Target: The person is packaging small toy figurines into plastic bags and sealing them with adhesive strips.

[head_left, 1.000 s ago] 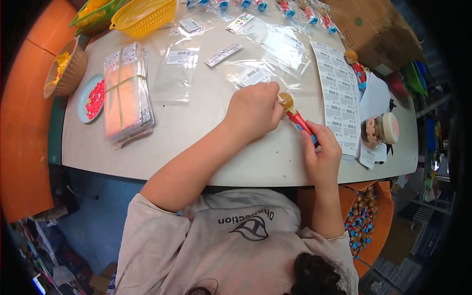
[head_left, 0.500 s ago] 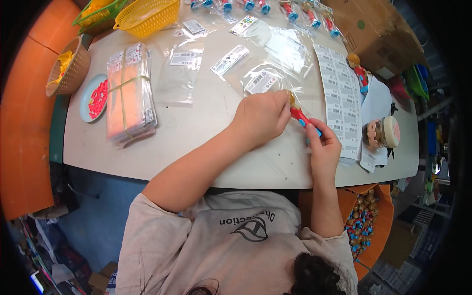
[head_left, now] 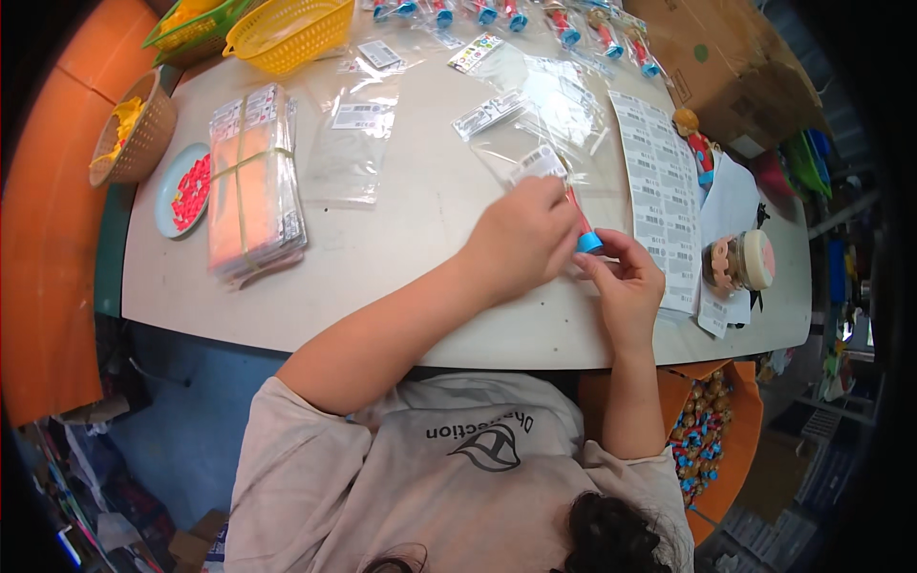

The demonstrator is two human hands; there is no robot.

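My left hand (head_left: 530, 234) is closed at the near end of a clear plastic bag (head_left: 516, 158) with a white label on it. Its fingers hide much of the bag's edge. A small red-and-blue toy (head_left: 589, 243) with a round brown top lies partly along the bag, its blue end toward me. With thumb and fingertips my right hand (head_left: 629, 272) pinches that blue end. Whether the toy's top is inside the bag I cannot tell for certain. Another flat clear bag with a printed header (head_left: 489, 113) lies just beyond.
To the left are a banded stack of bags (head_left: 250, 181), a plate (head_left: 164, 205) of small red pieces and a tan basket (head_left: 143, 143). Label sheets (head_left: 659, 201) and a lidded jar (head_left: 740, 261) stand right. Bagged toys (head_left: 516, 17) line the back. An orange bin (head_left: 745, 420) holds more toys.
Both hands have shifted slightly. The toy has turned more upright, its blue end now plainer to see. The bag and its label have moved right, and the header beyond has moved right too.
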